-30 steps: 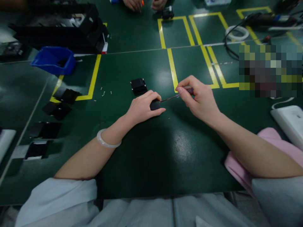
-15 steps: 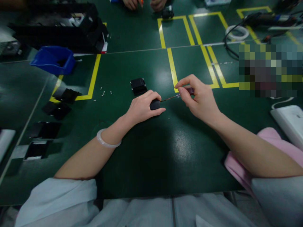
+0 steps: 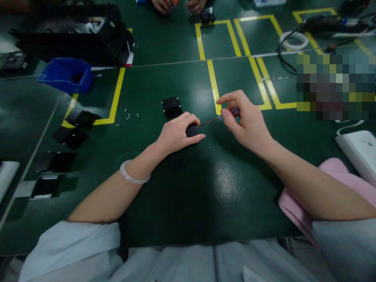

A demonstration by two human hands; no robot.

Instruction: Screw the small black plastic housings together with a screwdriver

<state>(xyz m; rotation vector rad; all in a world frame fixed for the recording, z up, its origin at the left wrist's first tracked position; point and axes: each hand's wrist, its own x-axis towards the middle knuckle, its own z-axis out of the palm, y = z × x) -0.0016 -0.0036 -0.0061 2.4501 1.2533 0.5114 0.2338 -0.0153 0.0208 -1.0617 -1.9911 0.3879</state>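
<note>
Our left hand point(image 3: 176, 135) lies flat on the green table point(image 3: 182, 196), with its fingers closed over a small black part point(image 3: 192, 130); only the right end of this part shows past the fingertips. We take this black part as our landmark.

To the right of the black part, and a little farther from us, our right hand point(image 3: 246, 123) pinches a thin screwdriver point(image 3: 219, 118) between thumb and fingers. Its index finger is lifted a little and does not press on the handle. The long axis of the screwdriver runs from the dark handle inside the right hand, down and to the left, and its tip meets the exposed right end of the black part, or is just beside it; we cannot tell if it really touches. So the part lies to the left of the right hand, along the line of the tool, and the left hand is the nearer one, directly upon it.

Behind the black part, near it, a second black block point(image 3: 172, 107) stands alone. Farther to the left some small screws point(image 3: 128, 115) are scattered beside a yellow tape line point(image 3: 116, 98), and well apart is a blue bin point(image 3: 66, 74).
</note>
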